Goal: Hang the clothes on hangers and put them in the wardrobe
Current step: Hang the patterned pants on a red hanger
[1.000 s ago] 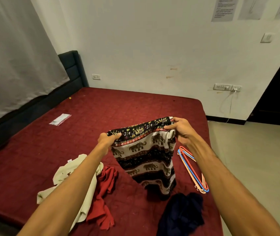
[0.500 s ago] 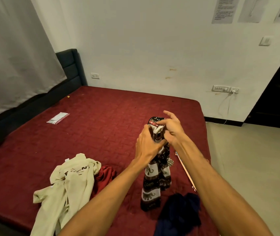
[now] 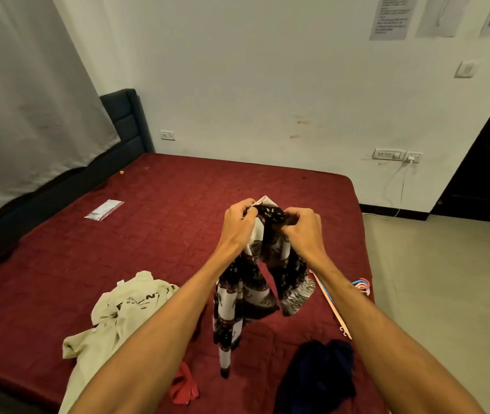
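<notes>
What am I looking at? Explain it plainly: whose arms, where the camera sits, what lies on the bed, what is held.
No machine here: these are a person's two bare arms, filmed by one wide-angle camera worn on the head, looking down. The left hand and right hand both grip the top of a patterned garment, which hangs bunched above a red bed. On the bed lie a beige shirt, a red garment, a dark blue garment, coloured hangers near the right edge, and a small clear packet. Nothing is on a hanger yet.
</notes>
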